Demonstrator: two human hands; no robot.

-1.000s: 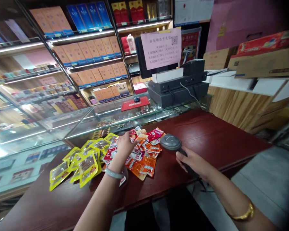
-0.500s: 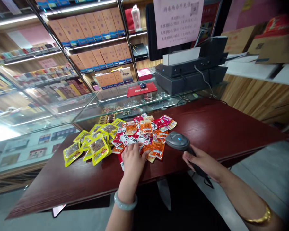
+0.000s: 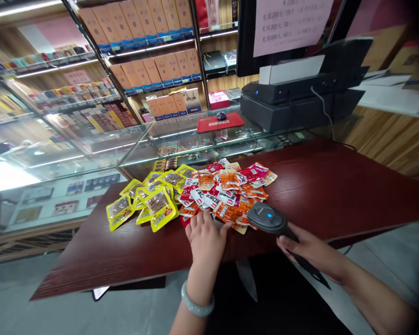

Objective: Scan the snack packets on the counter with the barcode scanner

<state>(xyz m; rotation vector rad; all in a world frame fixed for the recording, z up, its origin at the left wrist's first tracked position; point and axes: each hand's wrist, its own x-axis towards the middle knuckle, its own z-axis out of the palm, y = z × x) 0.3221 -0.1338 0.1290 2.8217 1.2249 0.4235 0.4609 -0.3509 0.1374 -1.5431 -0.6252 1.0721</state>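
Note:
My left hand [image 3: 206, 238] lies palm down at the near edge of a heap of snack packets [image 3: 214, 195], its fingers stretched out over a red and silver packet that it partly hides. The heap is a mix of red, white and orange sachets. To its left is a pile of yellow-edged snack packets [image 3: 157, 204] with clear middles. In my right hand [image 3: 309, 246] is a dark grey barcode scanner [image 3: 268, 218], gripped by its handle. A blue light glows on top of its head, which is beside the right end of the heap.
The packets lie on a dark red wooden tabletop [image 3: 321, 186]. Behind it stands a glass display counter [image 3: 181, 139] with a red mouse pad [image 3: 204, 124], a mouse [image 3: 221, 116], a black cash-register unit [image 3: 275, 114] and cables. Shelves of boxes [image 3: 167, 70] line the back.
The camera view has shifted, so the scene sits further right. The scanner has come a little nearer to me and closer to the heap. My left hand stays on the packets.

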